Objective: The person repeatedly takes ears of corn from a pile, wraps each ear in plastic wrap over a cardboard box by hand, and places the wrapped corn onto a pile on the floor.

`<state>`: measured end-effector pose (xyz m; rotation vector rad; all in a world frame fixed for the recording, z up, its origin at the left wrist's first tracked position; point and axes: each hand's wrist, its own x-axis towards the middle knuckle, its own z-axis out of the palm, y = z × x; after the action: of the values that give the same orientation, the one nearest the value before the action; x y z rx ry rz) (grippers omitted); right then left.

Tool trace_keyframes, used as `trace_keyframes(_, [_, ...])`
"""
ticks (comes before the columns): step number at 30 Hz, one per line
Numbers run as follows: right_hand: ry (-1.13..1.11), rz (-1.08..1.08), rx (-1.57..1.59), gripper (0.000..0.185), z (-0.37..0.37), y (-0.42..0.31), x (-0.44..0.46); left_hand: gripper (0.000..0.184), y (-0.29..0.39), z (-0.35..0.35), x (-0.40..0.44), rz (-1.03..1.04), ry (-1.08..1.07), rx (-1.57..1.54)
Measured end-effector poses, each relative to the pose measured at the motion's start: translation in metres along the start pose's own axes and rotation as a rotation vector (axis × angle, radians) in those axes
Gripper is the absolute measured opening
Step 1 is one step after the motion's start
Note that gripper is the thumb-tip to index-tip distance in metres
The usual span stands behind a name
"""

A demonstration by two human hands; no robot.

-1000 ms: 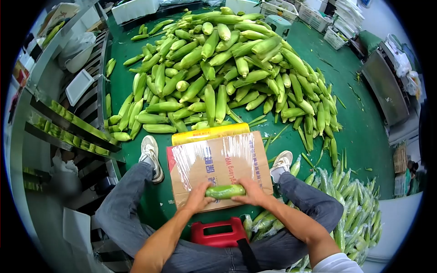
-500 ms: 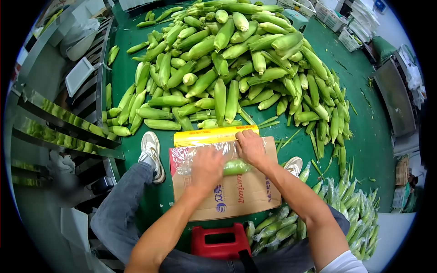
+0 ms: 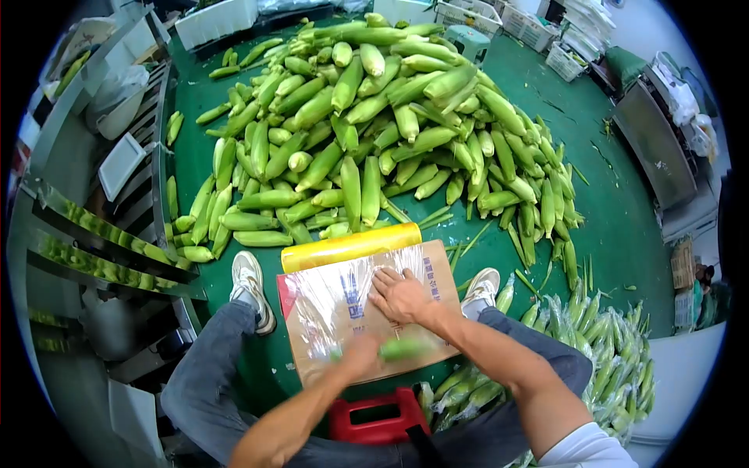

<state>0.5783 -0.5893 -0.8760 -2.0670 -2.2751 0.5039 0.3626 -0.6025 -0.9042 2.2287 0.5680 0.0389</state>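
An ear of corn (image 3: 402,349), blurred by motion, lies near the close edge of a flat cardboard sheet (image 3: 320,327). My left hand (image 3: 357,356) is smeared too and lies across the ear, with green husk showing on either side of it. Its fingers look closed round the corn. Clear plastic film covers much of the cardboard, coming from a yellow-looking roll of cling film (image 3: 351,247) at the far edge. My right hand (image 3: 399,296) presses flat on the film with fingers spread, holding nothing.
A large heap of corn in husks (image 3: 351,125) lies beyond the roll. Film-wrapped ears (image 3: 597,351) are piled at the right. A red plastic object (image 3: 374,417) with a slot sits between my legs. Metal racks (image 3: 109,226) stand left, baskets (image 3: 566,61) at the back right.
The ear and my left hand have moved toward me, and film now spreads over more of the cardboard. My right hand has left the roll's edge and lies flat on the film.
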Motion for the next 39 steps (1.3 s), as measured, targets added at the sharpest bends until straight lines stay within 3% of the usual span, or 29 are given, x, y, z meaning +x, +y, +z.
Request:
trace_keyframes(1, [0.025, 0.001, 0.011, 0.061, 0.005, 0.000, -0.001, 0.041, 0.010, 0.019, -0.023, -0.051, -0.278, -0.007])
trace_keyframes(2, [0.042, 0.007, 0.029, 0.061, 0.013, -0.002, -0.007, 0.063, 0.034, 0.015, -0.044, 0.004, -0.422, -0.245])
trace_keyframes(4, [0.058, 0.033, 0.110, 0.061, 0.016, -0.001, -0.010, 0.065, 0.079, 0.001, -0.070, -0.072, -0.873, -0.437])
trace_keyframes(6, [0.036, 0.080, 0.244, 0.062, -0.004, -0.006, -0.010, 0.064, 0.087, -0.005, -0.091, -0.208, -0.838, -0.755])
trace_keyframes(7, [-0.328, 0.258, 0.563, 0.064, -0.030, -0.004, -0.010, 0.064, 0.086, -0.013, -0.099, -0.271, -0.815, -0.903])
trace_keyframes(8, [-0.341, 0.205, 0.805, 0.064, -0.030, -0.006, -0.030, 0.068, 0.073, -0.018, -0.101, -0.280, -0.739, -0.916])
trace_keyframes(9, [-0.352, 0.143, 1.038, 0.064, -0.025, -0.007, -0.058, 0.068, 0.059, -0.027, -0.102, -0.398, -0.731, -1.201])
trace_keyframes(10, [-0.322, -0.052, 0.962, 0.062, -0.028, -0.021, -0.092, 0.069, 0.051, -0.035, -0.103, -0.514, -0.711, -1.496])
trace_keyframes(11, [-0.301, -0.243, 0.881, 0.062, -0.050, -0.043, -0.128, 0.067, 0.053, -0.046, -0.098, -0.488, -0.717, -1.532])
trace_keyframes(12, [-0.238, -0.267, 0.577, 0.061, -0.099, -0.070, -0.160, 0.064, 0.059, -0.061, -0.088, -0.468, -0.726, -1.568])
trace_keyframes(13, [-0.146, -0.205, 0.377, 0.060, -0.101, -0.077, -0.180, 0.061, 0.070, -0.070, -0.081, -0.480, -0.805, -1.408])
trace_keyframes(15, [-0.178, -0.032, 0.390, 0.055, -0.107, -0.066, -0.218, 0.062, 0.104, -0.084, -0.079, -0.080, -0.553, -0.632])
trace_keyframes(16, [-0.049, 0.083, 0.396, 0.047, -0.106, -0.055, -0.238, 0.063, 0.126, -0.090, -0.079, 0.107, -0.409, -0.243])
trace_keyframes(17, [-0.022, 0.275, 0.655, 0.045, -0.106, -0.042, -0.253, 0.049, 0.154, -0.095, -0.082, 0.112, -0.166, 0.218])
trace_keyframes(19, [-0.369, 0.697, 1.040, 0.073, -0.113, -0.008, -0.292, 0.042, 0.169, -0.084, -0.067, 0.310, -0.040, 0.246])
trace_keyframes(20, [-0.432, 0.739, 1.077, 0.081, -0.124, -0.004, -0.310, 0.040, 0.174, -0.078, -0.057, 0.413, 0.033, 0.263])
trace_keyframes(21, [-0.445, 0.713, 0.989, 0.082, -0.141, -0.006, -0.331, 0.034, 0.181, -0.068, -0.047, 0.602, 0.187, 0.262])
trace_keyframes(23, [-0.463, 0.887, 1.237, 0.078, -0.118, 0.019, -0.396, 0.031, 0.170, -0.048, -0.026, 0.741, 0.351, 0.255])
trace_keyframes(24, [-0.387, 1.052, 1.176, 0.074, -0.138, 0.008, -0.420, 0.029, 0.155, -0.038, -0.009, 0.812, 0.433, 0.255])
trace_keyframes(27, [0.017, 1.363, 1.360, 0.064, -0.102, 0.030, -0.548, 0.036, 0.064, -0.042, -0.009, 0.130, 0.521, 0.349])
trace_keyframes(28, [0.135, 1.474, 1.412, 0.065, -0.085, 0.034, -0.597, 0.041, 0.037, -0.046, -0.023, 0.003, 0.428, 0.400])
trace_keyframes(29, [0.071, 1.627, 1.103, 0.063, -0.086, 0.019, -0.619, 0.046, 0.015, -0.047, -0.035, -0.126, 0.338, 0.448])
trace_keyframes(31, [-0.405, 1.567, 0.774, 0.069, -0.087, 0.012, -0.664, 0.052, -0.019, -0.045, -0.046, -0.165, 0.267, 0.471])
trace_keyframes(32, [-0.642, 1.387, 0.565, 0.067, -0.071, 0.034, -0.693, 0.055, -0.029, -0.045, -0.049, -0.180, 0.225, 0.483])
trace_keyframes(34, [-0.985, 1.100, -0.169, 0.059, -0.060, 0.087, -0.651, 0.031, -0.041, -0.043, -0.040, -0.167, 0.231, 0.451])
trace_keyframes(35, [-0.440, 1.044, -0.334, 0.044, -0.087, 0.085, -0.575, 0.024, -0.061, -0.034, -0.035, -0.144, 0.217, 0.439])
trace_keyframes(37, [0.300, 0.934, -0.019, 0.040, -0.102, 0.089, -0.405, 0.013, -0.071, -0.025, -0.030, -0.094, 0.194, 0.402])
trace_keyframes(38, [0.252, 0.842, -0.086, 0.047, -0.095, 0.080, -0.319, 0.009, -0.068, -0.031, -0.029, -0.072, 0.193, 0.385])
trace_keyframes(39, [0.490, 0.462, -0.012, 0.058, -0.085, 0.062, -0.241, 0.007, -0.068, -0.038, -0.029, -0.054, 0.191, 0.375])
